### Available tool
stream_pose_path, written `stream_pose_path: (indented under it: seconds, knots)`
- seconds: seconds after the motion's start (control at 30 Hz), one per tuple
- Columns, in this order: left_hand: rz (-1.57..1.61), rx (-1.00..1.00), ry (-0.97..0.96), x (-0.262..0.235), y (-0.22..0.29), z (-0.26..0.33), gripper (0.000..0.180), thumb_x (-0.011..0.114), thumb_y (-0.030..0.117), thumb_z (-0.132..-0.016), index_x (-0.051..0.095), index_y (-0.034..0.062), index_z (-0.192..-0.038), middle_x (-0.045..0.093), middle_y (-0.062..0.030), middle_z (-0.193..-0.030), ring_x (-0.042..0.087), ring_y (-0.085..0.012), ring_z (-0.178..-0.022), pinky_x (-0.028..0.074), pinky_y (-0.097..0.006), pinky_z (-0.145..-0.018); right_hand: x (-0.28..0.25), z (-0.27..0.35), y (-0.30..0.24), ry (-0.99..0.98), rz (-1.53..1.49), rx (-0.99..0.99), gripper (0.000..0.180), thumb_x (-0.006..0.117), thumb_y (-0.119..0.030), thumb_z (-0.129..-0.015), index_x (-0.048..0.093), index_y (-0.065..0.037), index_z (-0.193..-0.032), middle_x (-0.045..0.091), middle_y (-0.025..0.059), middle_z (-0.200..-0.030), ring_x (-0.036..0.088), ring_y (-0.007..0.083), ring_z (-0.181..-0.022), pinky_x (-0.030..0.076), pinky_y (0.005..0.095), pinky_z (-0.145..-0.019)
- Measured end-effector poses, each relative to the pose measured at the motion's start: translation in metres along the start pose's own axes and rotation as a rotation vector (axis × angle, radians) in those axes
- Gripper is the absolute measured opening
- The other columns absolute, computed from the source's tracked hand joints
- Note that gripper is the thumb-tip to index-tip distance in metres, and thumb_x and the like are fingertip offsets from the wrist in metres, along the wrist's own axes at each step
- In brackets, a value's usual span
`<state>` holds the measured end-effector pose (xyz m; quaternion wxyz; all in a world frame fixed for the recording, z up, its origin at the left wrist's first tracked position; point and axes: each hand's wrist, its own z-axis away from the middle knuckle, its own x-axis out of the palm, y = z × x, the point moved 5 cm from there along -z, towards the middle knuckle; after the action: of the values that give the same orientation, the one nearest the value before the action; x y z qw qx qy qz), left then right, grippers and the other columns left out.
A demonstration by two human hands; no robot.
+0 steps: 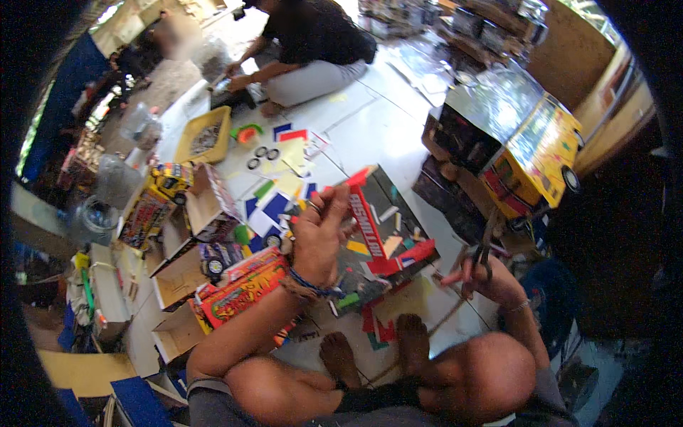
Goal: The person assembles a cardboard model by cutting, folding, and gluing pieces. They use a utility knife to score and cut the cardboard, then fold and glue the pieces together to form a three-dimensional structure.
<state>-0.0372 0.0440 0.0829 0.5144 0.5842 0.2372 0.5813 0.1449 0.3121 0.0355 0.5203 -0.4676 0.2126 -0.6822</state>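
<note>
Over dark board [390,195]: red strip [368,222] in left hand [316,238]. Right hand [503,286]: scissors [486,245].

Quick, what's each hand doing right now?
Left hand: closed, pinching a red strip with white lettering.
Right hand: holding scissors, fingers around the handles.

The right hand [496,286] is blurred, the seated person [316,44] cut off above.
</note>
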Motion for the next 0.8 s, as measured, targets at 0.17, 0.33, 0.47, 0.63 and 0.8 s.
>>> stream_pose_path:
  seconds: [0.17,0.33,0.47,0.63,0.8]
  knots:
    - [0.023,0.038,-0.103,0.019,0.012,0.006,0.022,0.065,0.033,-0.102,0.066,0.0136,-0.113,0.071,0.0019,-0.104,0.066,-0.0088,-0.092,0.053,-0.029,-0.08,-0.015,0.003,0.046,0.308,1.323,-0.033,0.044,0.082,-0.043,-0.078,0.077,-0.006,-0.1,0.067,0.015,-0.105,0.067,0.0329,-0.097,0.053,0.0423,-0.085]
    - [-0.054,0.049,-0.129,0.024,0.012,0.006,0.028,0.067,0.03,-0.101,0.068,0.0051,-0.114,0.071,-0.0002,-0.096,0.064,-0.0069,-0.081,0.052,-0.023,-0.072,0.016,0.018,0.047,0.514,1.429,-0.058,0.05,0.09,-0.049,-0.07,0.075,-0.003,-0.083,0.066,0.0147,-0.082,0.065,0.0297,-0.076,0.051,0.0391,-0.071]
    - [-0.398,0.018,-0.301,0.032,-0.007,0.015,0.029,0.067,0.028,-0.101,0.07,0.0003,-0.109,0.07,-0.0012,-0.093,0.062,-0.0052,-0.079,0.05,-0.022,-0.07,0.018,0.033,0.043,0.688,1.104,0.058,0.047,0.088,-0.049,-0.074,0.076,-0.005,-0.086,0.068,0.0091,-0.073,0.065,0.024,-0.069,0.05,0.0362,-0.069]
    - [-0.202,-0.202,-0.368,0.048,-0.038,0.022,0.027,0.067,0.028,-0.1,0.069,0.0031,-0.11,0.07,-0.0011,-0.09,0.064,-0.0066,-0.073,0.054,-0.023,-0.062,0.008,0.03,0.031,0.834,0.897,-0.275,0.05,0.089,-0.051,-0.071,0.075,-0.006,-0.086,0.066,0.0036,-0.073,0.06,0.0137,-0.07,0.048,0.0321,-0.067]
    - [-0.019,-0.304,-0.376,0.054,-0.039,0.013,0.029,0.067,0.029,-0.101,0.068,0.0027,-0.113,0.072,-0.0013,-0.091,0.067,-0.0073,-0.073,0.056,-0.023,-0.064,-0.007,0.052,0.068,0.684,0.799,0.14,0.037,0.091,-0.038,-0.075,0.069,-0.008,-0.078,0.061,-0.0022,-0.071,0.054,0.0094,-0.07,0.041,0.0294,-0.06]
